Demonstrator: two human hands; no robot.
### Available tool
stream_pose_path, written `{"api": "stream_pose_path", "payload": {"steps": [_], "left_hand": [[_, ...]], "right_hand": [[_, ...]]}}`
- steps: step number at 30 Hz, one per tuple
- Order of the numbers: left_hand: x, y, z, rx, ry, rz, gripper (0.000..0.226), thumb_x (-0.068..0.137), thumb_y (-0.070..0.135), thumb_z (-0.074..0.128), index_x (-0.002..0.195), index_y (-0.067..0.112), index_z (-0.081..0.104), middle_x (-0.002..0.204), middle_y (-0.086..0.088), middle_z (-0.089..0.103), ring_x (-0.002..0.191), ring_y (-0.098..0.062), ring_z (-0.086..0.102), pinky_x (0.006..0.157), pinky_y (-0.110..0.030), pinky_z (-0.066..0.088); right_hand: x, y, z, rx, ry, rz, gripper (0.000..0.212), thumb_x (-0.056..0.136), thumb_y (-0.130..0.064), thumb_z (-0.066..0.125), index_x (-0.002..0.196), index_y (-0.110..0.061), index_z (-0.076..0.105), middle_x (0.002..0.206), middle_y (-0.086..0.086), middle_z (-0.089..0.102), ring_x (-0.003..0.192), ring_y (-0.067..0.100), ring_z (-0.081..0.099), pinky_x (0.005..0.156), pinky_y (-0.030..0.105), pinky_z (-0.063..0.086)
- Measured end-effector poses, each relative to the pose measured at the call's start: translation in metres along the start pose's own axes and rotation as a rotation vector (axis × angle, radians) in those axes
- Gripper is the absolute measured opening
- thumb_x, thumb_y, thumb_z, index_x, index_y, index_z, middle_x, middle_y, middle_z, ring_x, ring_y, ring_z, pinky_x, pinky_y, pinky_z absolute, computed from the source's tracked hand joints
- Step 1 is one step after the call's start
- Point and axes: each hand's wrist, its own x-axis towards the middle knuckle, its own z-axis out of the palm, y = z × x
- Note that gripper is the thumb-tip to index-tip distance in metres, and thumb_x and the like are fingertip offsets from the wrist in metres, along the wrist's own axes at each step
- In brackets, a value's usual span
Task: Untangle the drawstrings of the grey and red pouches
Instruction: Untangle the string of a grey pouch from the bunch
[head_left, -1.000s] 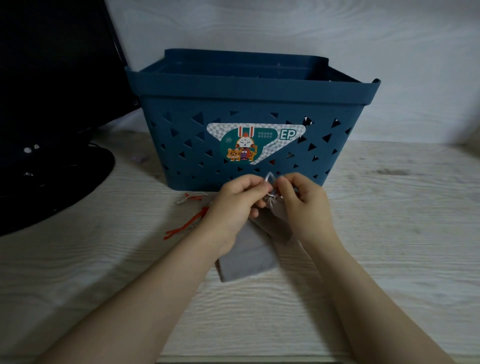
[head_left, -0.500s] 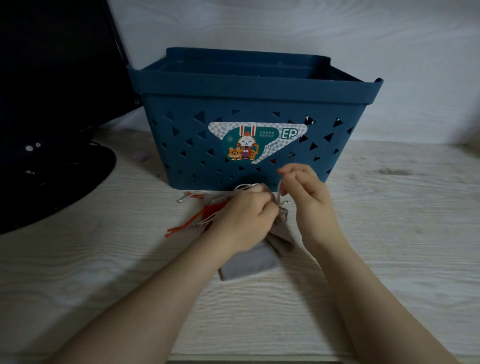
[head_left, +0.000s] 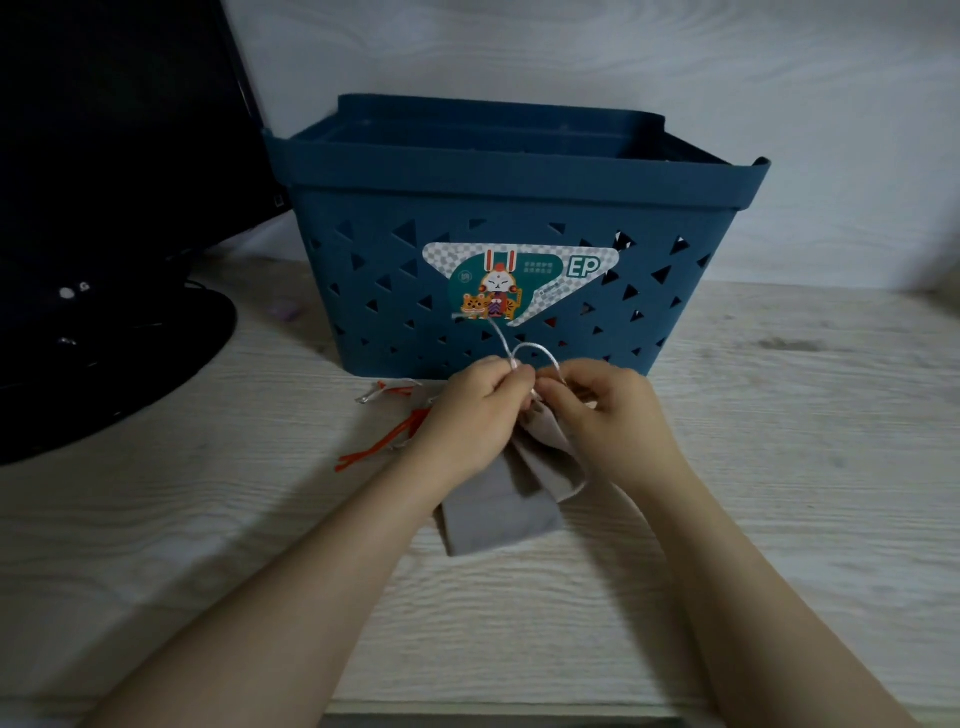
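Table: your forearms reach in from the bottom edge over the pale wood-grain table (head_left: 779, 467) and meet near its middle.
Monitor: a dark monitor (head_left: 104, 208) stands at your far left, its base on the table.
Basket: the blue basket (head_left: 519, 234) with triangular holes and a cartoon sticker stands just beyond your hands.
Grey pouch: the grey pouch (head_left: 498, 514) lies flat on the table under your wrists, its mouth end lifted and bunched between your hands.
Left hand: your left hand (head_left: 472, 415) is knuckles-up, fingers curled, thumb and forefinger pinching the pale drawstring (head_left: 535, 349) where it crosses itself.
Right hand: your right hand (head_left: 605, 410) mirrors it, fingers curled, pinching the other side of the same loop (the loop arches up in front of the basket wall).
Red drawstring: the red drawstring (head_left: 384, 444) trails on the table left of your left hand; I cannot tell where the red pouch itself lies.
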Motion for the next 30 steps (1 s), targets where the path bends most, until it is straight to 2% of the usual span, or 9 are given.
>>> {"api": "stream_pose_path", "payload": {"steps": [3, 6, 10, 14, 18, 21, 25, 28, 30], "left_hand": [[0.001, -0.001, -0.001, -0.053, -0.009, -0.075, 0.039, 0.094, 0.02, 0.047, 0.055, 0.019, 0.049, 0.055, 0.006, 0.049, 0.051, -0.006, 0.043, 0.059, -0.029, 0.033], [0.001, 0.0, -0.002, -0.13, -0.021, -0.129, 0.036, 0.094, 0.024, 0.049, 0.059, 0.018, 0.057, 0.047, 0.012, 0.052, 0.042, 0.0, 0.044, 0.052, -0.026, 0.033], [0.001, 0.002, -0.003, -0.312, -0.021, -0.201, 0.026, 0.093, 0.023, 0.052, 0.071, 0.016, 0.063, 0.071, -0.004, 0.059, 0.065, -0.013, 0.05, 0.052, -0.022, 0.038], [0.003, 0.002, -0.008, -0.478, -0.094, -0.257, 0.018, 0.092, 0.019, 0.053, 0.078, 0.015, 0.063, 0.076, -0.003, 0.061, 0.07, -0.012, 0.055, 0.055, -0.018, 0.044], [0.002, 0.0, -0.008, -0.518, -0.157, -0.259, 0.012, 0.09, 0.013, 0.054, 0.083, 0.014, 0.063, 0.081, -0.005, 0.06, 0.073, -0.01, 0.055, 0.061, -0.017, 0.046], [0.002, -0.001, -0.008, -0.497, -0.172, -0.229, 0.011, 0.09, 0.012, 0.054, 0.085, 0.015, 0.063, 0.082, -0.003, 0.061, 0.073, -0.007, 0.056, 0.061, -0.014, 0.046], [0.003, 0.0, -0.011, -0.378, -0.163, -0.093, 0.015, 0.088, 0.006, 0.058, 0.079, 0.016, 0.064, 0.074, 0.004, 0.063, 0.065, 0.0, 0.055, 0.057, -0.011, 0.043], [0.003, -0.002, -0.012, -0.306, -0.146, 0.017, 0.021, 0.083, 0.002, 0.062, 0.076, 0.021, 0.065, 0.068, 0.01, 0.065, 0.066, 0.002, 0.057, 0.063, -0.013, 0.046], [0.003, -0.004, -0.011, -0.24, -0.148, 0.072, 0.026, 0.08, 0.001, 0.066, 0.074, 0.026, 0.066, 0.069, 0.01, 0.067, 0.073, -0.005, 0.061, 0.077, -0.024, 0.05]], "right_hand": [[0.001, 0.0, -0.001, -0.101, 0.043, -0.041, 0.014, 0.087, -0.016, 0.062, 0.076, -0.019, 0.07, 0.07, -0.009, 0.063, 0.071, 0.007, 0.056, 0.061, 0.015, 0.039], [0.001, -0.003, -0.003, -0.054, 0.114, -0.035, 0.018, 0.087, -0.018, 0.062, 0.07, -0.026, 0.062, 0.07, -0.012, 0.057, 0.074, 0.002, 0.054, 0.064, 0.009, 0.036], [0.001, -0.007, -0.004, 0.064, 0.14, -0.099, 0.01, 0.08, -0.024, 0.061, 0.071, -0.028, 0.062, 0.079, -0.008, 0.057, 0.078, 0.004, 0.056, 0.07, 0.014, 0.042], [0.002, -0.004, -0.005, 0.105, 0.133, -0.128, 0.006, 0.077, -0.021, 0.061, 0.071, -0.02, 0.062, 0.086, -0.011, 0.056, 0.088, 0.015, 0.056, 0.071, 0.017, 0.044], [0.001, -0.003, -0.007, 0.111, 0.087, -0.098, 0.015, 0.074, -0.016, 0.058, 0.065, -0.028, 0.055, 0.092, -0.015, 0.055, 0.097, 0.015, 0.053, 0.077, 0.014, 0.039], [0.0, -0.003, -0.01, 0.18, 0.029, -0.032, 0.013, 0.072, -0.022, 0.056, 0.06, -0.025, 0.057, 0.091, -0.009, 0.059, 0.094, 0.01, 0.056, 0.081, 0.017, 0.04], [0.002, -0.008, -0.012, 0.511, 0.044, 0.174, 0.021, 0.081, -0.013, 0.057, 0.06, -0.008, 0.057, 0.077, 0.007, 0.062, 0.075, 0.014, 0.057, 0.068, 0.021, 0.046], [0.002, -0.007, -0.011, 0.413, -0.004, 0.178, 0.015, 0.087, -0.002, 0.058, 0.079, -0.014, 0.062, 0.078, 0.006, 0.062, 0.075, 0.021, 0.057, 0.072, 0.033, 0.048], [0.001, -0.007, -0.011, 0.337, -0.053, 0.189, 0.016, 0.088, -0.005, 0.058, 0.081, -0.017, 0.066, 0.079, 0.005, 0.067, 0.076, 0.021, 0.061, 0.076, 0.039, 0.052]]}}
